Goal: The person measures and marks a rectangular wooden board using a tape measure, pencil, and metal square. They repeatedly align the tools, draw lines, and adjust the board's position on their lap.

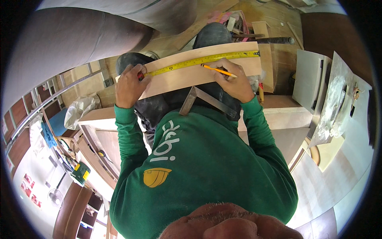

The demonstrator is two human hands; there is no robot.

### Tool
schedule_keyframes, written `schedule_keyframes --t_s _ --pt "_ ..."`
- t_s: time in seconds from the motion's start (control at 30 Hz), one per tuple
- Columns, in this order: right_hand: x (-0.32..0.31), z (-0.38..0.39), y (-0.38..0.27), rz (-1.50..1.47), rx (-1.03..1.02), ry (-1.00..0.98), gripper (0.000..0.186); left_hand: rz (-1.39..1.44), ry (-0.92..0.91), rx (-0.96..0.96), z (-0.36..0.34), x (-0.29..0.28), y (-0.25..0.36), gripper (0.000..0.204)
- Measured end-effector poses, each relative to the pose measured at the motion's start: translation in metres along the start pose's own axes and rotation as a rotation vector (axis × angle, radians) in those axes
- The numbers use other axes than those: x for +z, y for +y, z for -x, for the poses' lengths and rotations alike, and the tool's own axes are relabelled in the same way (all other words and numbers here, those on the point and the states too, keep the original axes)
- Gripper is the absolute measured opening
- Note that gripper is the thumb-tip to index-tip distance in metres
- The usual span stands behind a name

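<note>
A pale wooden board lies across my thighs. Along it runs the yellow blade of a tape measure, out to the board's right end. My left hand is closed round the tape's red case at the left end, with only a bit of red showing between the fingers. In my right hand an orange-yellow pencil is pinched, just below the blade and above the board. A try square rests on my lap against the green sweatshirt, its two arms forming a corner.
Beyond my knees sits a pink-edged container of odds and ends, beside a dark-handled tool. At right stand a white cabinet box and a plastic sheet. A white bag and a metal rail are at left.
</note>
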State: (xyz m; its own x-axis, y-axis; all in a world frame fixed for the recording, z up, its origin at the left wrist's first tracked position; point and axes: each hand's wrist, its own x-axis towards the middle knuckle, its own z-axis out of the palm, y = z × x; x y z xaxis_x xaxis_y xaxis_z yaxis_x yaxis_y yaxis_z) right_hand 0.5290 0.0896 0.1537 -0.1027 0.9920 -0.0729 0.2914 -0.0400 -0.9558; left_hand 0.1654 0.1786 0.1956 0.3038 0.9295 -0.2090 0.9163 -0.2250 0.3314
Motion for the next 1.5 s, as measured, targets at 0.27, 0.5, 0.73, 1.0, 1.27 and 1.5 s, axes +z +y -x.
schedule_keyframes --t_s 0.27,0.5,0.73,1.0,1.27,1.5 --pt "-0.001 -0.002 0.001 -0.025 0.107 -0.023 0.012 -0.003 -0.029 -0.016 0.0 -0.001 0.0 0.029" --pt "-0.016 0.008 0.003 -0.419 0.264 0.062 0.027 -0.013 -0.032 -0.002 0.0 -0.001 -0.003 0.03" --pt "-0.037 0.004 -0.008 -0.413 0.224 0.12 0.05 0.029 -0.024 -0.023 -0.001 -0.001 -0.002 0.027" --pt "-0.039 0.006 -0.017 -0.659 0.08 -0.091 0.03 -0.015 -0.038 -0.015 0.0 -0.004 0.001 0.03" --pt "-0.004 -0.001 -0.002 -0.041 -0.028 0.058 0.016 -0.01 -0.027 -0.007 0.001 -0.004 0.001 0.031" --pt "0.001 -0.005 -0.001 -0.061 0.091 0.041 0.017 0.01 -0.024 0.007 0.002 -0.003 0.0 0.028"
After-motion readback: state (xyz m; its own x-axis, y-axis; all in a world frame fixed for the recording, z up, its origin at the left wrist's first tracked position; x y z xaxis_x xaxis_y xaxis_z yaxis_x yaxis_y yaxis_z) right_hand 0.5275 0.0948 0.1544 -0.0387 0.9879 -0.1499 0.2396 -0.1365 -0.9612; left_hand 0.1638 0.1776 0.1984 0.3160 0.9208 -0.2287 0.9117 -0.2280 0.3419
